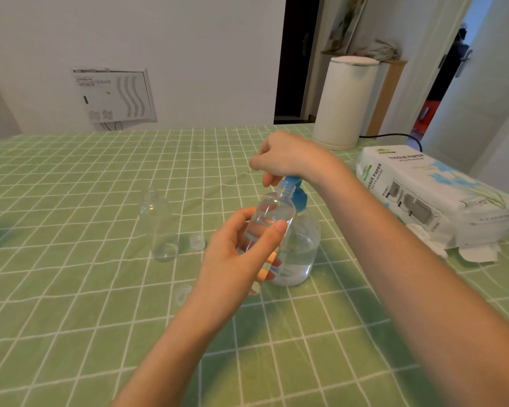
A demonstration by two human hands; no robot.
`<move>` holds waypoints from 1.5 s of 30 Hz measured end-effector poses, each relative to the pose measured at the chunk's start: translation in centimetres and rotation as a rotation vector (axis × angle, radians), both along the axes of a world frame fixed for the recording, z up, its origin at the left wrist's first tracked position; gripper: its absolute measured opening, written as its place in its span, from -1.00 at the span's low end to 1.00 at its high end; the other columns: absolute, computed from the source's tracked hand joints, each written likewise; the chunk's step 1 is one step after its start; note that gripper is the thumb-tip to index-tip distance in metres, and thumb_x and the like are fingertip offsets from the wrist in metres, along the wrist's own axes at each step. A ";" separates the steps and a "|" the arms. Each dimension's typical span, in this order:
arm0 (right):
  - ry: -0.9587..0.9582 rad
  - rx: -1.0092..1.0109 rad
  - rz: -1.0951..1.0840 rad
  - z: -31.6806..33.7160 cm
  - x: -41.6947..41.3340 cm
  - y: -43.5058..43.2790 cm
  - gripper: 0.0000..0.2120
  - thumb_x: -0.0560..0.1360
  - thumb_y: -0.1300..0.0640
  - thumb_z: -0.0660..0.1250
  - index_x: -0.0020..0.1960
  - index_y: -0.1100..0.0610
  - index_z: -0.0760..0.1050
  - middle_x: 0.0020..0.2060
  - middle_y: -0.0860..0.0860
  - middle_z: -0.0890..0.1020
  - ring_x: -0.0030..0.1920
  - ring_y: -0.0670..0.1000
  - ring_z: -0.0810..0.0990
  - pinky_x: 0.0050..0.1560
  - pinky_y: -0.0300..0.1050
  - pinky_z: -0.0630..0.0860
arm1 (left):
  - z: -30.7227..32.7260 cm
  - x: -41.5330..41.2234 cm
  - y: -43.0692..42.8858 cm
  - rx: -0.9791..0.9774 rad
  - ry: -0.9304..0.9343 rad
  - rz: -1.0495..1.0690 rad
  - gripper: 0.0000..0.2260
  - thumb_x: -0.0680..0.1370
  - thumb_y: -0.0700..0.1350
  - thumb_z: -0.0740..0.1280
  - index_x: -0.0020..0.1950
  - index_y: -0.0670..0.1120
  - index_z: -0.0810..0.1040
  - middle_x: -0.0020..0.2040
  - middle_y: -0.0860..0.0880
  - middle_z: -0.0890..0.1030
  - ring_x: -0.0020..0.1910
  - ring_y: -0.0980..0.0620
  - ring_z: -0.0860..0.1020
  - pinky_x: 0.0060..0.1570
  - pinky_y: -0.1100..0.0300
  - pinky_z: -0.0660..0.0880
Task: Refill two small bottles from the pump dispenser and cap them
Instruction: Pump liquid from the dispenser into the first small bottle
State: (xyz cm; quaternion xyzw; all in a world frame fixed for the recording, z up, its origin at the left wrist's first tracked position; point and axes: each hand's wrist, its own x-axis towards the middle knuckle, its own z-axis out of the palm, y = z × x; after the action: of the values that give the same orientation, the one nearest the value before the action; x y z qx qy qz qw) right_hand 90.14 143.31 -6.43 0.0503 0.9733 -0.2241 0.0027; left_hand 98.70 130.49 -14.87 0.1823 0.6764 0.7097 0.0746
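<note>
My left hand (235,259) grips a small clear bottle (272,211), tilted, its open neck just under the blue pump nozzle. A little liquid sits inside it. My right hand (285,157) rests on top of the blue pump head (299,196) of the clear dispenser (300,251), fingers curled over it. A second small clear bottle (159,224) stands uncapped to the left. A clear cap (197,241) lies beside it, and another clear cap (183,292) lies near my left wrist.
A green checked tablecloth (71,304) covers the table. A tissue paper pack (432,195) with loose tissues lies at the right. A white kettle (346,101) with a black cord stands at the back right edge.
</note>
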 end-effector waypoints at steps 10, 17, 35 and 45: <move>-0.048 -0.022 0.008 -0.4 0.1 0.1 -0.68 0.53 0.10 0.19 0.14 0.28 0.54 0.00 0.17 0.68 0.08 0.15 0.64 0.12 0.01 0.53 | 0.0 0.2 0.1 0.015 -0.007 -0.009 -0.80 0.39 0.09 0.43 -0.07 0.05 0.58 -0.26 -0.02 0.63 -0.39 0.12 0.57 -0.47 0.31 0.46; -0.069 -0.018 0.005 -0.9 0.2 0.0 -0.67 0.54 0.08 0.19 0.16 0.28 0.53 0.05 0.19 0.66 0.10 0.16 0.63 0.14 0.04 0.53 | -0.1 0.2 0.1 0.028 -0.011 -0.014 -0.79 0.37 0.04 0.37 -0.05 0.01 0.57 -0.27 0.02 0.62 -0.39 0.13 0.56 -0.48 0.36 0.44; -0.047 0.007 0.016 -0.5 0.1 0.0 -0.67 0.54 0.10 0.19 0.16 0.29 0.53 0.03 0.17 0.67 0.09 0.14 0.64 0.04 -0.03 0.55 | 0.0 0.2 0.1 0.010 -0.013 0.001 -0.80 0.38 0.14 0.42 -0.08 0.09 0.58 -0.25 -0.05 0.63 -0.39 0.13 0.58 -0.49 0.31 0.45; -0.030 0.000 0.015 -0.5 0.1 0.1 -0.67 0.54 0.10 0.21 0.17 0.29 0.53 0.01 0.19 0.67 0.06 0.15 0.64 0.08 0.01 0.55 | 0.1 0.3 0.2 -0.009 -0.002 0.008 -0.69 0.30 0.15 0.33 -0.03 0.06 0.56 -0.21 -0.08 0.63 -0.39 0.12 0.58 -0.49 0.29 0.44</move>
State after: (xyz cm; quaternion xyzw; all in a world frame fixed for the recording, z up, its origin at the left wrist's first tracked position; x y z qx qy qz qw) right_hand 90.21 143.37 -6.90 0.0465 0.9734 -0.2234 0.0190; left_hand 99.02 130.71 -14.74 0.1783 0.6804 0.7071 0.0734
